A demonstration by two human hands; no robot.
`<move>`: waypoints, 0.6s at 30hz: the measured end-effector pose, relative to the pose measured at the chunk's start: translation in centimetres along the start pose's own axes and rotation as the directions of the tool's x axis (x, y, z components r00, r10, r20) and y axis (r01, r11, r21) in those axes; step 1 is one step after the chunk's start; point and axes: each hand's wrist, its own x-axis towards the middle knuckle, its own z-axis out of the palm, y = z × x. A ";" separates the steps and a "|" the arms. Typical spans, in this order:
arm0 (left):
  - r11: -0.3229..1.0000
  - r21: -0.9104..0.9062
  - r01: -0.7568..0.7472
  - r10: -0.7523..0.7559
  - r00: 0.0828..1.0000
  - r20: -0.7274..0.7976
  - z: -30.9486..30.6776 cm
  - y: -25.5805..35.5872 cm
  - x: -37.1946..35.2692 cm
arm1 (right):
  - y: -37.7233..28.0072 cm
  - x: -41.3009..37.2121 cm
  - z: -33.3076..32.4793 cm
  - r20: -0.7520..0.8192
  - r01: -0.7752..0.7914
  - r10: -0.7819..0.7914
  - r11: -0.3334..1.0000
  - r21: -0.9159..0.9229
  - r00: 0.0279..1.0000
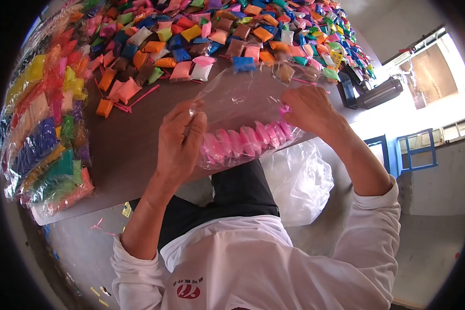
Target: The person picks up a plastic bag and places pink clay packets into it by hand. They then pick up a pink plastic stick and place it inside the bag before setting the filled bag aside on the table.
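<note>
A clear plastic bag [243, 101], thin, glossy and crinkled, is held up over the near edge of the brown table [129, 155]; along its bottom runs a row of pink packets [243, 142], small soft pillows set on edge and pressed side by side, so that the film bulges round them. The left hand [178, 142] rises from a bare forearm with its back to the camera; its fingers are curled narrow and pinch the bag's left side, the film gathered under the thumb and fingertips. The right hand [310, 111] comes in from a white sleeve, wrist bent and knuckles up; its fingers are folded close on the bag's right end, where a bit of pink shows at the fingertips; whether they grip film alone or a packet through it I cannot tell.

Beyond the bag, a heap of coloured packets [217, 31] covers the far half of the table: orange, blue, brown, pink, green and white, all the same plump square shape with a matte, doughy look under shiny wrap. A few thin pink strips [142, 97] lie loose on the bare wood near the heap. Along the table's left edge lie filled bags [41, 134], long and transparent, each packed with rows of sorted colour. Below the table edge, beside the person's dark lap, a crumpled white plastic sack [302, 181] sits on the grey floor.
</note>
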 end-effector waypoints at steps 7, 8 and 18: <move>0.993 -0.096 0.062 -0.066 0.997 -0.031 0.0 -0.8 -1.3 | 1.0 -0.4 0.5 0.074 0.008 -0.007 1.000 -0.020 0.997; 0.995 -0.088 0.054 -0.058 0.997 -0.046 0.0 -0.9 -1.4 | 1.0 -0.5 0.4 0.076 0.016 -0.017 1.000 0.003 0.997; 0.989 -0.132 0.072 -0.086 0.991 -0.106 0.4 -1.6 -2.0 | 0.3 -0.5 1.5 0.195 0.012 0.003 0.997 -0.073 0.981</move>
